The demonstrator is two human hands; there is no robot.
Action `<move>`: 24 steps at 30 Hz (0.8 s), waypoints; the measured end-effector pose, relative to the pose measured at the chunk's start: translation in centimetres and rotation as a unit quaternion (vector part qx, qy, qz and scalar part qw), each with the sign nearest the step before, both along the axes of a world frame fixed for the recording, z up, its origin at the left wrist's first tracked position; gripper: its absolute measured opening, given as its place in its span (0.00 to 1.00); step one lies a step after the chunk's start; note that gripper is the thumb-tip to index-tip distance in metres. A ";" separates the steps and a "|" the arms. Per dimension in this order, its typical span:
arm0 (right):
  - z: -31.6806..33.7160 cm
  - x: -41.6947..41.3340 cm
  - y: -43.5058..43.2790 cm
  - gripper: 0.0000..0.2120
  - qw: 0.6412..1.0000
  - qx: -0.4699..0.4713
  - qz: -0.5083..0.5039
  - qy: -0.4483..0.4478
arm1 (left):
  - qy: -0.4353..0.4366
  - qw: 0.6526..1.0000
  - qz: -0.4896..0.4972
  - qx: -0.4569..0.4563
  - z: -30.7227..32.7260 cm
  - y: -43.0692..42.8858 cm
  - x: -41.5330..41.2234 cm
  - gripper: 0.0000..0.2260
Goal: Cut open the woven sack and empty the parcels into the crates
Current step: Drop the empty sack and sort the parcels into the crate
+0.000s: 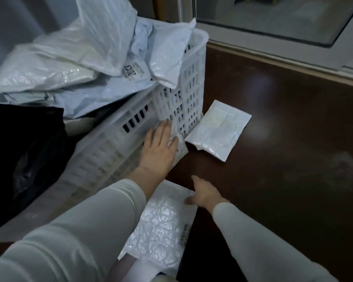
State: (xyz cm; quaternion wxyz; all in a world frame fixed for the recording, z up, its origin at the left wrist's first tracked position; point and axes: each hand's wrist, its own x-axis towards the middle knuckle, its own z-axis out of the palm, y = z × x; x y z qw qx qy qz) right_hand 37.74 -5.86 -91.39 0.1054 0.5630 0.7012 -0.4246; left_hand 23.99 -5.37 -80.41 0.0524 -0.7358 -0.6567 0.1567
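A white slatted plastic crate stands on the dark floor, heaped with white and pale blue parcel bags. My left hand lies flat, fingers spread, on a small clear-wrapped parcel pressed against the crate's side wall. My right hand grips the far edge of a white bubble mailer lying on the floor below. A third white parcel rests on the floor at the crate's corner. No woven sack is identifiable.
A black plastic bag bulges at the left next to the crate. The dark brown floor stretches to the right. A pale door or window frame with glass runs along the top right.
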 end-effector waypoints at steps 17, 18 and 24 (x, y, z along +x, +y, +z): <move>0.9 9.4 7.8 0.11 0.833 0.082 -0.495 0.235 | -0.411 0.890 0.124 0.154 2.7 8.9 4.2 0.37; 0.8 9.5 8.3 0.13 0.803 0.046 -0.526 0.277 | -0.418 0.882 0.130 0.173 3.0 9.7 4.6 0.36; -0.2 7.5 9.8 0.27 0.715 -0.010 -0.603 0.354 | -0.479 0.853 0.122 0.170 3.7 11.7 7.4 0.39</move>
